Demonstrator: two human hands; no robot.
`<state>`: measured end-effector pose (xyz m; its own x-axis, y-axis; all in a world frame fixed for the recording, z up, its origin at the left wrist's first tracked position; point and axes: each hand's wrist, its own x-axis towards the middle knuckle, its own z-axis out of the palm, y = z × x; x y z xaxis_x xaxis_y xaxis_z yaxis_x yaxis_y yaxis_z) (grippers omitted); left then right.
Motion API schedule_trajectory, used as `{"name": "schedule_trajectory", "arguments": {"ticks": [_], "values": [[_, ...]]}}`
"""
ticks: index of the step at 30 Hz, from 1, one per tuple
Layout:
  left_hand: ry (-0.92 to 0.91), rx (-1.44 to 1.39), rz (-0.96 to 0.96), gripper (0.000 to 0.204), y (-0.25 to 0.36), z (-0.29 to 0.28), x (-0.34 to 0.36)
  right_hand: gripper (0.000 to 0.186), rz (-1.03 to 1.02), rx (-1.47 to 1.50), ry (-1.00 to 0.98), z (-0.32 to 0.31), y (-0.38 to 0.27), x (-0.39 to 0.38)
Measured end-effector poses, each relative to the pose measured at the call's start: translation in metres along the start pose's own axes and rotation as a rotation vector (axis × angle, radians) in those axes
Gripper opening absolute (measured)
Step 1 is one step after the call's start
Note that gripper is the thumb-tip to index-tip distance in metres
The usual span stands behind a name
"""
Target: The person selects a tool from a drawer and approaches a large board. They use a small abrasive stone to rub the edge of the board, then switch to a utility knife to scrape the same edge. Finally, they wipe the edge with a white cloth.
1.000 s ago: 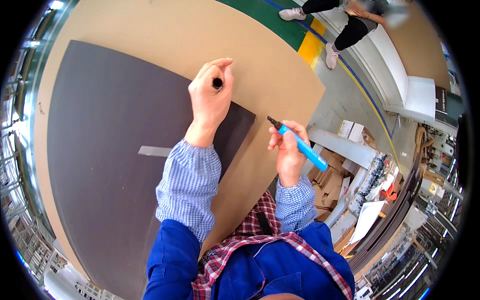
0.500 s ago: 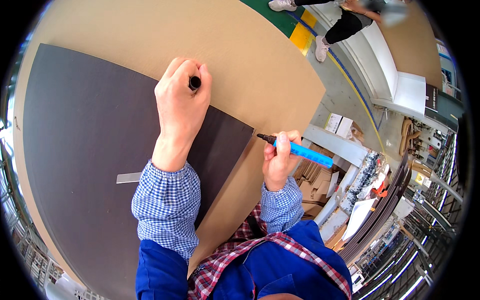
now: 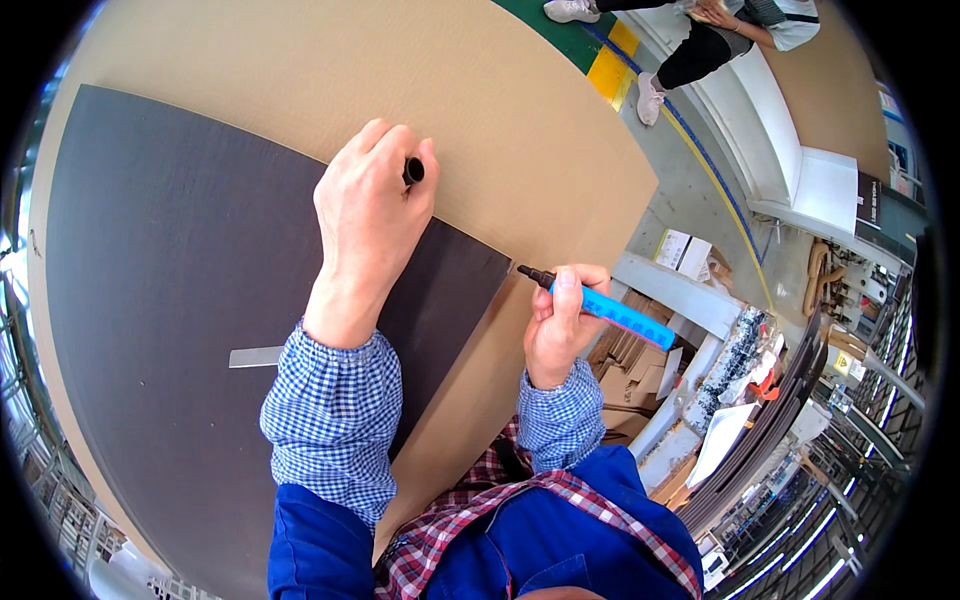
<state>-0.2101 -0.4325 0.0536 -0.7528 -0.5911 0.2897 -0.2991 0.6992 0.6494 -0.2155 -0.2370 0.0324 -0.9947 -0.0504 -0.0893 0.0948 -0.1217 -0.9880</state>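
Observation:
My left hand (image 3: 365, 215) is closed around a black marker cap (image 3: 413, 171), whose open end shows between thumb and fingers. It rests near the far edge of a dark brown panel (image 3: 180, 250). In my right hand (image 3: 558, 330) is a blue marker (image 3: 630, 320), uncapped, its black tip pointing left. The tip sits right beside the panel's right corner; whether it touches cannot be made out. A small pale flat strip (image 3: 254, 357) lies on the panel, partly hidden by my left sleeve.
Beneath the panel is a larger tan board (image 3: 500, 130). Cardboard pieces (image 3: 630, 375) and a pale frame (image 3: 680, 285) stand to the right, with dark stacked sheets (image 3: 765, 425) beyond. A person (image 3: 705, 45) sits at the far right, near a yellow floor line.
My left hand has shifted slightly right with the cap. The marker in my right hand has moved marginally right. The seated person has shifted their upper body.

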Motion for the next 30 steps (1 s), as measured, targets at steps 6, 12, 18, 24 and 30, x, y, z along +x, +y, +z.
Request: {"name": "schedule_trajectory", "arguments": {"ticks": [6, 12, 18, 24, 30], "values": [[-0.001, 0.013, 0.0, 0.019, -0.0033, 0.0007, -0.0001, 0.018, -0.079, -0.088, -0.045, -0.0002, 0.0027, -0.0023], [0.005, 0.017, 0.019, 0.019, -0.0047, 0.0015, 0.0003, 0.018, -0.117, -0.118, -0.059, 0.0009, 0.003, -0.0035], [-0.003, 0.021, 0.006, 0.018, -0.003, 0.0006, 0.0001, 0.018, -0.117, -0.136, -0.062, 0.0003, 0.0038, -0.0031], [-0.01, 0.022, 0.008, 0.018, -0.0042, 0.001, -0.0002, 0.018, -0.133, -0.157, -0.061, 0.0023, 0.0033, -0.0025], [0.001, 0.01, 0.012, 0.019, -0.0039, 0.0009, -0.0003, 0.018, -0.143, -0.193, -0.025, 0.0037, 0.0032, -0.0005]]}}
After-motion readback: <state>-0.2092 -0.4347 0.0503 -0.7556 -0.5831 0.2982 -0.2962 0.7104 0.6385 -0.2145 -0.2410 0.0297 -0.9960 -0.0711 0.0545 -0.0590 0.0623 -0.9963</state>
